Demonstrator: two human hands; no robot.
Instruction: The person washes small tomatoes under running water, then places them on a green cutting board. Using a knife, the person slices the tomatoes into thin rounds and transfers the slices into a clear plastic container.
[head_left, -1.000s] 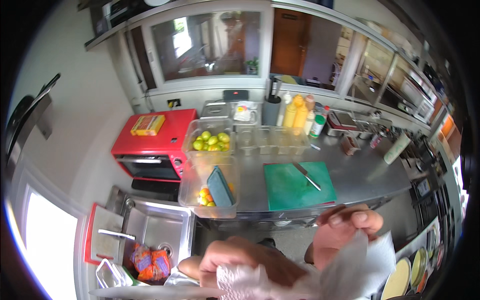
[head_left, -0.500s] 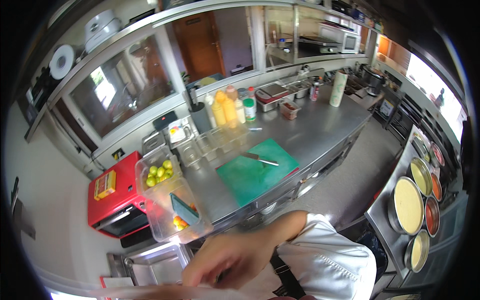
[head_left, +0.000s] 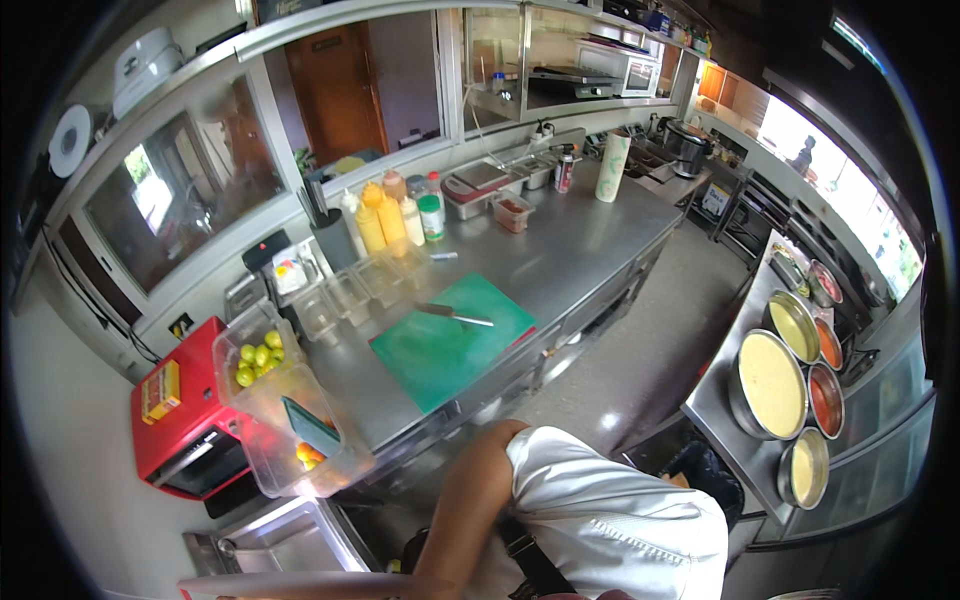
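A bare forearm (head_left: 465, 510) leads down from a white fabric sleeve (head_left: 620, 500); both hands are out of view, so either grip's state cannot be told. The silver-bladed knife (head_left: 455, 316) lies unheld on the green rectangular cutting board (head_left: 430, 362), on the grey metal table (head_left: 560, 240). No cutting shows under way; the round yellow-green fruit (head_left: 262, 355) look whole; what remains is unclear
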